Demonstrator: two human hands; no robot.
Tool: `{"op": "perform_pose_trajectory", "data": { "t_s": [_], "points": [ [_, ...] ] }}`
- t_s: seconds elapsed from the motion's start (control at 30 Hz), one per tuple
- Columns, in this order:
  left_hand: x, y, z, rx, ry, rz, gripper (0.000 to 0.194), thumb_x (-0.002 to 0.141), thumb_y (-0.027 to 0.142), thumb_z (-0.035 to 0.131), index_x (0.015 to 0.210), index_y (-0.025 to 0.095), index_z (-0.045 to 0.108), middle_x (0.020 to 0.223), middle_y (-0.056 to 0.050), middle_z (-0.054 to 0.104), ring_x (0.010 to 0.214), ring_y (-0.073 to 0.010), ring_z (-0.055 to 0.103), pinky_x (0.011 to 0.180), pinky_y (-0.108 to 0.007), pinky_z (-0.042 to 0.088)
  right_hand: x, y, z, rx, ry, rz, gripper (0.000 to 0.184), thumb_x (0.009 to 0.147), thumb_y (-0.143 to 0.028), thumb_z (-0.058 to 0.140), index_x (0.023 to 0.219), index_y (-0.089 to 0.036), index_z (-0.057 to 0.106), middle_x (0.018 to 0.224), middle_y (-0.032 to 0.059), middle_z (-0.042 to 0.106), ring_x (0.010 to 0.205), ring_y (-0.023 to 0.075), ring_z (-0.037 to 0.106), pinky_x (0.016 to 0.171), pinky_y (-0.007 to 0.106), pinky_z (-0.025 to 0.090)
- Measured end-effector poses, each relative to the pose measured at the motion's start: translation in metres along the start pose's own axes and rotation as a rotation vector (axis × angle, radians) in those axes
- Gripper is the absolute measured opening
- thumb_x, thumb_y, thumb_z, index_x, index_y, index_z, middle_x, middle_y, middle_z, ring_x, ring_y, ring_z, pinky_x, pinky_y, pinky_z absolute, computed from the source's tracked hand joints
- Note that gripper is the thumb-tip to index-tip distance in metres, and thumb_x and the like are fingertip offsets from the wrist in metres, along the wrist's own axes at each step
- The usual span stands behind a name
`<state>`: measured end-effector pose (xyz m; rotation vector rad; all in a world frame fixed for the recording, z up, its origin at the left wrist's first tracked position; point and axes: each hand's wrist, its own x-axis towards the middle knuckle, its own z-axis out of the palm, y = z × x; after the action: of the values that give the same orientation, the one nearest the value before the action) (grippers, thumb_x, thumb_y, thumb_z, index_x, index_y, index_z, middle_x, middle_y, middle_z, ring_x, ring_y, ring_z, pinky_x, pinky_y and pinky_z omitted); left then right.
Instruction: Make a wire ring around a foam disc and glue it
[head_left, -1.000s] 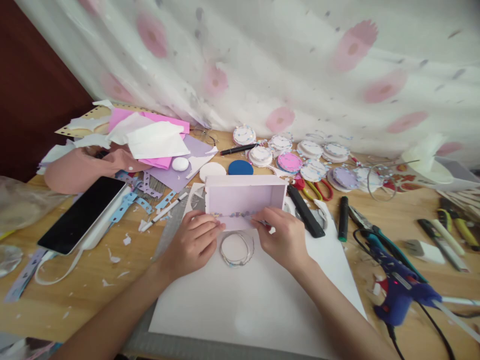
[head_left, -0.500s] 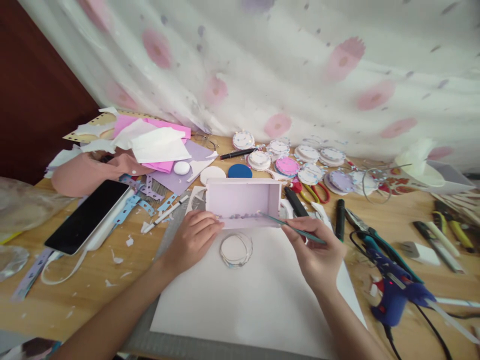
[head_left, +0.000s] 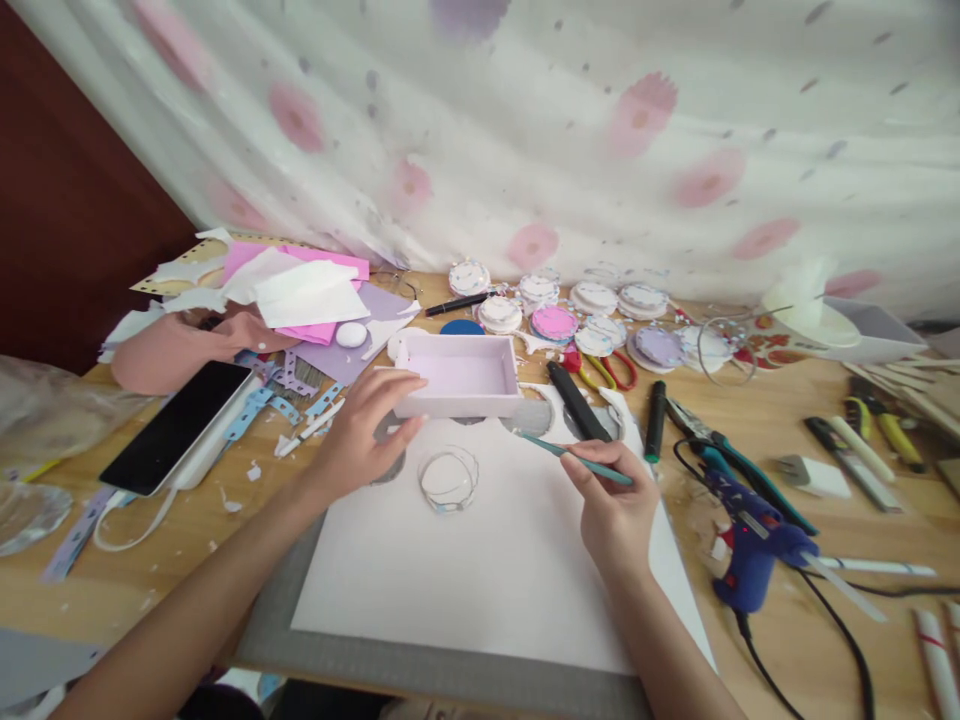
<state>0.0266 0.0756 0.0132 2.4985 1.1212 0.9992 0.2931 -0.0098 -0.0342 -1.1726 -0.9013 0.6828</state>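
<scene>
An open lavender box [head_left: 480, 406] rests flat at the far edge of the white sheet [head_left: 450, 590]. My left hand [head_left: 367, 430] is at the box's near left corner, thumb and fingers apart with nothing between them; whether a fingertip touches the box I cannot tell. Pinched in my right hand [head_left: 619, 500] are slim teal tweezers [head_left: 559, 450], their tip pointing left above the sheet. Anything at the tip is too small to name. Between my hands, a thin ring of wire with small beads [head_left: 448, 480] lies on the sheet.
Several round decorated discs [head_left: 555, 322] line the back. At right are a blue glue gun [head_left: 750, 540], pliers [head_left: 750, 465] and a black marker [head_left: 655, 420]. To the left lie a phone [head_left: 176, 425] and paper scraps [head_left: 300, 290]. A grey mat [head_left: 420, 680] underlies the sheet.
The box went from tilted up toward me to lying flat farther back. My left hand let go of it and opened. The tweezers have come out of the box.
</scene>
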Motion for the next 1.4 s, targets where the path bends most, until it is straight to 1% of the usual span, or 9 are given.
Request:
{"op": "perform_pose_trajectory", "data": {
  "t_s": [0.17, 0.27, 0.43, 0.57, 0.63, 0.77, 1.07, 1.2, 1.4],
  "points": [
    [-0.014, 0.041, -0.008, -0.070, -0.331, -0.015, 0.063, 0.077, 0.041, 0.069, 0.132, 0.021, 0.045, 0.130, -0.010, 0.054, 0.121, -0.0259, 0.049, 0.103, -0.039, 0.041, -0.004, -0.006, 0.000, -0.029, -0.061, 0.003, 0.011, 0.071, -0.023, 0.077, 0.073, -0.020, 0.066, 0.073, 0.0030, 0.068, 0.071, 0.0180, 0.065, 0.060, 0.029, 0.050],
    [-0.017, 0.037, -0.001, -0.046, -0.412, -0.008, 0.046, 0.083, 0.035, 0.064, 0.125, 0.022, 0.052, 0.122, -0.008, 0.061, 0.115, -0.0239, 0.054, 0.099, -0.038, 0.045, -0.007, -0.012, 0.003, -0.039, -0.114, 0.002, 0.009, 0.073, -0.022, 0.076, 0.073, -0.020, 0.067, 0.073, 0.0035, 0.068, 0.071, 0.0183, 0.065, 0.058, 0.028, 0.050],
    [-0.010, 0.031, -0.001, -0.085, -0.407, -0.005, 0.036, 0.086, 0.022, 0.058, 0.122, 0.022, 0.054, 0.121, -0.007, 0.060, 0.116, -0.0207, 0.054, 0.101, -0.037, 0.044, -0.009, -0.019, 0.007, -0.019, -0.173, 0.001, 0.009, 0.074, -0.022, 0.074, 0.072, -0.021, 0.065, 0.071, 0.0034, 0.069, 0.069, 0.0188, 0.065, 0.055, 0.029, 0.049],
    [-0.009, 0.042, -0.008, -0.128, -0.436, 0.041, 0.053, 0.077, 0.031, 0.070, 0.126, 0.021, 0.053, 0.131, -0.010, 0.053, 0.124, -0.0245, 0.048, 0.105, -0.039, 0.041, -0.010, -0.019, 0.008, 0.035, -0.190, 0.013, 0.010, 0.075, -0.019, 0.074, 0.072, -0.022, 0.065, 0.070, 0.0019, 0.068, 0.070, 0.0186, 0.066, 0.058, 0.030, 0.051],
    [-0.010, 0.043, -0.007, -0.119, -0.434, 0.062, 0.045, 0.082, 0.031, 0.066, 0.124, 0.022, 0.055, 0.129, -0.010, 0.055, 0.123, -0.0236, 0.049, 0.103, -0.039, 0.042, -0.010, -0.018, 0.007, 0.067, -0.197, 0.025, 0.010, 0.075, -0.018, 0.074, 0.073, -0.022, 0.065, 0.071, 0.0012, 0.068, 0.071, 0.0181, 0.066, 0.061, 0.030, 0.051],
    [-0.012, 0.032, 0.000, -0.123, -0.346, 0.127, 0.026, 0.093, 0.014, 0.048, 0.113, 0.022, 0.062, 0.114, -0.007, 0.065, 0.113, -0.0195, 0.055, 0.098, -0.037, 0.043, -0.010, -0.017, 0.007, 0.081, -0.205, 0.027, 0.009, 0.075, -0.018, 0.074, 0.074, -0.022, 0.066, 0.071, 0.0011, 0.069, 0.071, 0.0177, 0.066, 0.060, 0.029, 0.051],
    [-0.017, 0.033, -0.001, -0.069, -0.233, 0.099, 0.034, 0.089, 0.015, 0.054, 0.123, 0.023, 0.057, 0.123, -0.010, 0.060, 0.117, -0.0222, 0.053, 0.100, -0.040, 0.043, -0.010, -0.018, 0.008, 0.052, -0.214, 0.018, 0.011, 0.075, -0.018, 0.074, 0.072, -0.021, 0.064, 0.070, 0.0022, 0.068, 0.069, 0.0182, 0.065, 0.058, 0.030, 0.051],
    [-0.030, 0.054, -0.005, -0.140, 0.001, -0.040, 0.022, 0.085, 0.011, 0.057, 0.105, 0.019, 0.062, 0.089, -0.004, 0.065, 0.082, -0.0144, 0.060, 0.076, -0.028, 0.050, -0.015, -0.020, 0.010, 0.064, -0.254, 0.019, 0.012, 0.075, -0.017, 0.073, 0.073, -0.021, 0.063, 0.067, 0.0019, 0.067, 0.069, 0.0191, 0.066, 0.058, 0.031, 0.052],
    [-0.048, 0.069, 0.008, -0.334, -0.114, -0.129, 0.017, 0.083, 0.008, 0.051, 0.089, 0.017, 0.064, 0.063, 0.002, 0.061, 0.051, -0.0063, 0.049, 0.050, -0.017, 0.043, -0.022, -0.026, 0.013, 0.085, -0.388, 0.056, 0.011, 0.075, -0.012, 0.072, 0.074, -0.020, 0.065, 0.070, 0.0039, 0.069, 0.066, 0.0191, 0.067, 0.053, 0.029, 0.051]
  ]
}}
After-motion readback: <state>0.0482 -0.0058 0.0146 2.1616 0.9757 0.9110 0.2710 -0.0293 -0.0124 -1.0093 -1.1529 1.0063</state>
